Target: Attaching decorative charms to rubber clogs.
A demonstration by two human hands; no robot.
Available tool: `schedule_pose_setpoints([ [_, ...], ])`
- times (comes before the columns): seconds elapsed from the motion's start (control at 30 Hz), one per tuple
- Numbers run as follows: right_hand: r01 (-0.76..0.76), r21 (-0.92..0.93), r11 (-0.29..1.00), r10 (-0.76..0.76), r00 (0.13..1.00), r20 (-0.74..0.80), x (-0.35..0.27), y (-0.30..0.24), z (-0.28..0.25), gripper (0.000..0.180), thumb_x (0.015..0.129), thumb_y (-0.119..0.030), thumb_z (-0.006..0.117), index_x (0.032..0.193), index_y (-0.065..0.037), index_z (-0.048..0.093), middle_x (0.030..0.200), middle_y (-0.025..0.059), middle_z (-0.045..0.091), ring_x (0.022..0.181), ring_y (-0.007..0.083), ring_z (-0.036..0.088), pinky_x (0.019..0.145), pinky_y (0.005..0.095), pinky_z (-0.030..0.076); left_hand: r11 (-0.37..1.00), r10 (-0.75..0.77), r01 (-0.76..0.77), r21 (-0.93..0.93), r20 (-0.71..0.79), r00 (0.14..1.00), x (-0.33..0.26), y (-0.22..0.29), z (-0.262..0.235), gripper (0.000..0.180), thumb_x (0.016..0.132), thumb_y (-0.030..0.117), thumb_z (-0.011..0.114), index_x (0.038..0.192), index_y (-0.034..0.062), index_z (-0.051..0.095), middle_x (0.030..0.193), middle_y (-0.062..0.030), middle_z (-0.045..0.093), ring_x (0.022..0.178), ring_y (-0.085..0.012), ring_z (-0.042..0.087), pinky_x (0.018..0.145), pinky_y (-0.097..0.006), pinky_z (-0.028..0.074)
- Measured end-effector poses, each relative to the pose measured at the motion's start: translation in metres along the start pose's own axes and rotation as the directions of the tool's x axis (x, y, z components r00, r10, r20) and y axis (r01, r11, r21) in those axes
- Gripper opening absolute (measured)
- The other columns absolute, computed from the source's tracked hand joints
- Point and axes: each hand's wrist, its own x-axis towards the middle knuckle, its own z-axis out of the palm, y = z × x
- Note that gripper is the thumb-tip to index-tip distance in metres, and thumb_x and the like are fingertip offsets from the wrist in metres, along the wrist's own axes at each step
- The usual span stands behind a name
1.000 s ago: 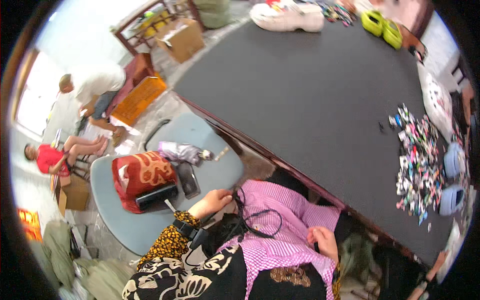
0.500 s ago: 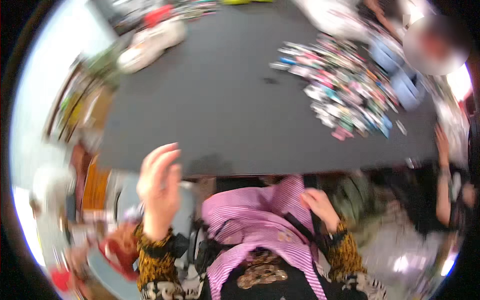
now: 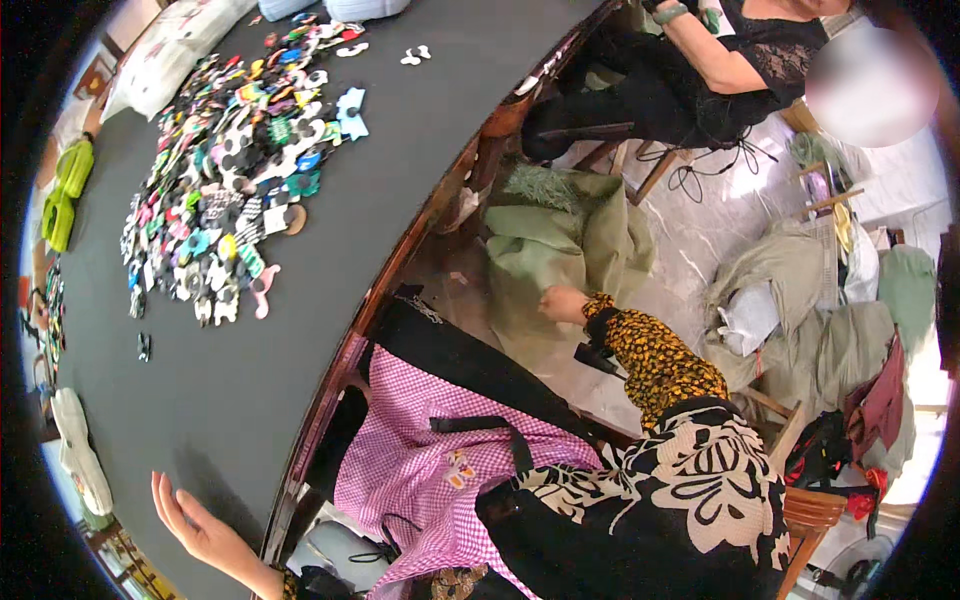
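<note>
My left hand (image 3: 205, 535) is over the near left part of the dark table (image 3: 250, 400), fingers stretched and holding nothing. Out to the right, past the table's edge, my right hand (image 3: 565, 303) reaches down with curled fingers. It overlaps a large olive-green sack (image 3: 535, 255) on the floor; whether it grips the cloth is hidden. On the table lies a wide heap of small colourful flat pieces (image 3: 225, 185), some patterned and some bow-shaped, well away from both hands.
A clear plastic bag (image 3: 170, 60) and bright green bundles (image 3: 68, 195) lie along the table's far side, a white bundle (image 3: 82, 450) at the left. Another person (image 3: 690, 80) sits beyond the sack. Grey-green sacks (image 3: 800, 300) and a wooden chair (image 3: 812, 510) stand at right.
My view and body have turned to the right, so the heap now appears on the left. My right hand has gone from near my lap out to the green sack. My left hand stays open.
</note>
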Motion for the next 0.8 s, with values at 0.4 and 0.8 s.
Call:
schedule_pose_setpoints([
  [0.4,-0.532,-0.080,0.843,0.524,0.845,-0.104,-0.036,0.087,-0.013,0.021,0.078,-0.019,0.063,0.087,0.000,0.066,0.090,0.0175,0.068,0.084,0.0369,0.064,0.073,0.0461,0.052,0.954,0.133,-0.159,0.254,0.117,0.984,0.011,-0.021,-0.010,0.029,0.101,0.013,0.046,0.123,-0.0019,0.057,0.129,-0.0156,0.056,0.118,-0.0286,0.055,0.096,-0.039,0.048],
  [0.8,-0.751,0.452,0.481,0.870,0.474,-0.137,0.023,0.089,0.039,0.050,0.079,-0.029,0.069,0.119,-0.001,0.059,0.109,0.0231,0.065,0.106,0.0370,0.061,0.088,0.0426,0.049,0.953,0.078,-0.118,0.280,0.151,0.985,0.008,-0.011,-0.011,0.027,0.100,0.010,0.047,0.121,-0.0035,0.057,0.127,-0.0165,0.057,0.117,-0.0296,0.055,0.099,-0.040,0.044],
])
